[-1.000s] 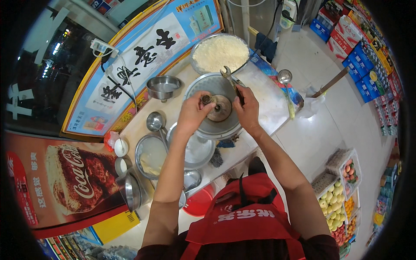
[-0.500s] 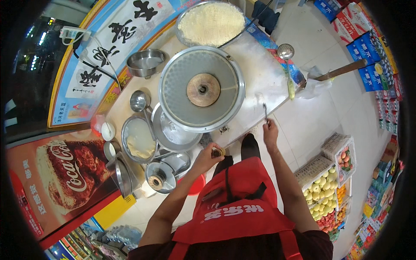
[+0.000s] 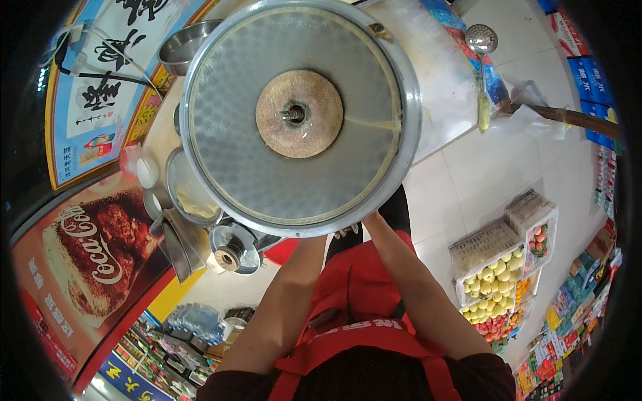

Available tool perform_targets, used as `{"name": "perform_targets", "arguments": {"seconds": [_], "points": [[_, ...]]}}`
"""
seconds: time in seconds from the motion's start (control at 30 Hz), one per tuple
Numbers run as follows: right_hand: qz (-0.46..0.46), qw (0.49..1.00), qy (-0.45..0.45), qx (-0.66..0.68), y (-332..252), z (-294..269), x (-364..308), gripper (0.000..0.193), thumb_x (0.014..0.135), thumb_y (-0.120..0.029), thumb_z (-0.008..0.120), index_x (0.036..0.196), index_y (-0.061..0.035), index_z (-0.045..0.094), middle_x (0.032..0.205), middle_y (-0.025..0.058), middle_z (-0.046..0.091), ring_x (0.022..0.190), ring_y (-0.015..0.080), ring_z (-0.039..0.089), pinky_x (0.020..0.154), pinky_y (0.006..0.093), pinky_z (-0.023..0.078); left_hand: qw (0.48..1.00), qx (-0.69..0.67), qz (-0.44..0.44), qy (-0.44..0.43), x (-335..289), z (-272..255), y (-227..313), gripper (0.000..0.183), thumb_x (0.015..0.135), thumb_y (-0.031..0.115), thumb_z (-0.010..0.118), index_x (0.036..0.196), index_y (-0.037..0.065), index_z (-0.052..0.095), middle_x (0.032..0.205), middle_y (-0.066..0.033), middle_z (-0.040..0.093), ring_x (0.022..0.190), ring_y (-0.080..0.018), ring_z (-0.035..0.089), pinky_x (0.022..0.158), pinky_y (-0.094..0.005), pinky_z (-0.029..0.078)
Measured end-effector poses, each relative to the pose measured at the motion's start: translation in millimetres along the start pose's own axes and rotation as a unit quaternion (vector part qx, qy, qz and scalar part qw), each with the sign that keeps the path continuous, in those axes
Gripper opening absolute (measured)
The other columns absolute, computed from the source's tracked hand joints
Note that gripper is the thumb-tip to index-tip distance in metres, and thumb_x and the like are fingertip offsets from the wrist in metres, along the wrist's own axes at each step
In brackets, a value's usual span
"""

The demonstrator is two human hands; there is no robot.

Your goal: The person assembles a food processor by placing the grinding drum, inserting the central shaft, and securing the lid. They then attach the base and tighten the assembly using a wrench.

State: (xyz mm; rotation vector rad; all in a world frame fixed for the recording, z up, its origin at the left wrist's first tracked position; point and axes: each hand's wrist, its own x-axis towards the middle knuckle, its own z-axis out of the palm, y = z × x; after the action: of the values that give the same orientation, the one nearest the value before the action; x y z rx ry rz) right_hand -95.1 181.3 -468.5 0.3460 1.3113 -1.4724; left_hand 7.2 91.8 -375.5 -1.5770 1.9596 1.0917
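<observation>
A wide round metal pan (image 3: 227, 144) fills the upper middle, close to the view. At its centre lies a tan disc (image 3: 284, 137) with a short threaded shaft (image 3: 293, 114) sticking up. Both my forearms reach up to the near rim of the pan, where my hands go in under it. Of my left hand (image 3: 346, 232), only some fingertips seem to show just below the rim. My right hand (image 3: 372, 219) shows little past the wrist. The rim hides the rest, so what either hand holds cannot be seen.
Left of the pan are a steel bowl (image 3: 182, 50), a basin of pale dough (image 3: 194, 199) and a small metal pot with a round hub (image 3: 244, 250). A skimmer (image 3: 482, 41) lies at the counter's right edge. Fruit crates (image 3: 491, 277) stand on the floor at right.
My view has come closer over the pan. My hands have drawn together under its near rim; the small round piece in the left and metal tool in the right are now out of sight.
</observation>
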Motion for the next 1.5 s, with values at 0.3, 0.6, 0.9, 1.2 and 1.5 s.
{"name": "perform_targets", "arguments": {"seconds": [0.3, 0.6, 0.9, 1.2, 1.5], "points": [[0.053, 0.997, -0.043, -0.046, -100.6, 19.7, -60.3, 0.031, 0.099, -0.01, 0.057, 0.129, -0.0053, 0.052, 0.105, 0.0087, 0.066, 0.089, 0.0188, 0.067, 0.073, 0.0297, 0.054, 0.986, -0.152, -0.037, 0.053, -12.6, -53.0, 16.5, 0.035, 0.095, 0.023, 0.063, 0.123, 0.003, 0.058, 0.105, -0.0088, 0.068, 0.092, -0.0218, 0.063, 0.078, -0.0351, 0.05], [-0.03, 0.988, 0.018, -0.151, -271.2, 15.9, -75.1, 0.025, 0.101, -0.017, 0.052, 0.122, -0.0074, 0.061, 0.099, 0.0067, 0.068, 0.081, 0.0135, 0.065, 0.068, 0.0275, 0.053, 0.797, -0.581, 0.029, 0.164, -87.0, -180.3, 44.3, 0.019, 0.102, 0.027, 0.058, 0.105, 0.009, 0.062, 0.074, 0.0032, 0.06, 0.058, -0.0058, 0.053, 0.05, -0.0228, 0.039], [-0.303, 0.912, -0.13, -0.244, -421.5, 156.3, -167.9, 0.022, 0.103, -0.021, 0.053, 0.119, -0.0074, 0.062, 0.083, -0.0029, 0.061, 0.071, 0.0059, 0.054, 0.06, 0.0225, 0.039, 0.802, -0.46, 0.199, 0.324, -141.4, -324.9, 94.2, 0.035, 0.103, 0.039, 0.057, 0.092, 0.006, 0.061, 0.07, 0.005, 0.052, 0.058, -0.0053, 0.044, 0.051, -0.0237, 0.034], [-0.499, 0.561, -0.014, -0.66, -457.9, 237.7, -208.8, 0.053, 0.084, -0.026, 0.076, 0.127, -0.0098, 0.048, 0.078, 0.0196, 0.069, 0.074, 0.0389, 0.069, 0.065, 0.0468, 0.052, 0.946, -0.045, 0.057, 0.317, -170.7, -380.9, 137.2, 0.059, 0.083, 0.061, 0.07, 0.068, 0.004, 0.067, 0.064, -0.0138, 0.066, 0.065, -0.0316, 0.066, 0.063, -0.0418, 0.05], [-0.502, 0.575, -0.005, -0.646, -452.7, 238.1, -193.4, 0.041, 0.087, -0.016, 0.068, 0.122, -0.0101, 0.047, 0.078, 0.0226, 0.069, 0.078, 0.0431, 0.068, 0.069, 0.0513, 0.052, 0.933, -0.008, 0.073, 0.352, -148.7, -375.5, 133.8, 0.052, 0.082, 0.05, 0.071, 0.066, 0.0, 0.068, 0.064, -0.0184, 0.066, 0.064, -0.0357, 0.066, 0.063, -0.0454, 0.051]]}}
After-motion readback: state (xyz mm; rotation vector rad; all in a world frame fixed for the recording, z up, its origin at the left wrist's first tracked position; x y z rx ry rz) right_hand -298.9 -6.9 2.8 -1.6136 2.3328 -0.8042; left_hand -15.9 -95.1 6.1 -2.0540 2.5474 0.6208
